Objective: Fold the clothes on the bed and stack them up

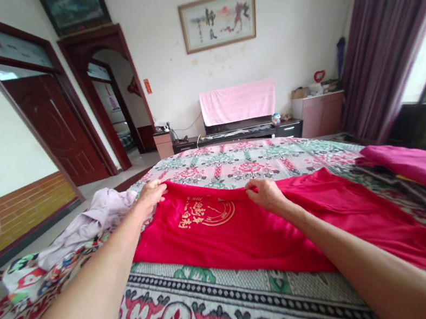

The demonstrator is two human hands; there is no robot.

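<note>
A red garment (250, 230) with a gold round emblem (207, 211) lies spread flat on a bed with a floral cover (238, 160). My left hand (152, 193) rests on the garment's far left corner, fingers curled over the edge. My right hand (265, 193) pinches the far edge of the garment near its middle. Both arms reach forward over the bed.
A crumpled pale lilac cloth (95, 218) lies on the bed left of the garment. A magenta folded cloth (424, 169) sits at the right edge. Beyond the bed stand a low dark TV cabinet (233, 135) with a pink towel over the screen, open doorways left, purple curtains right.
</note>
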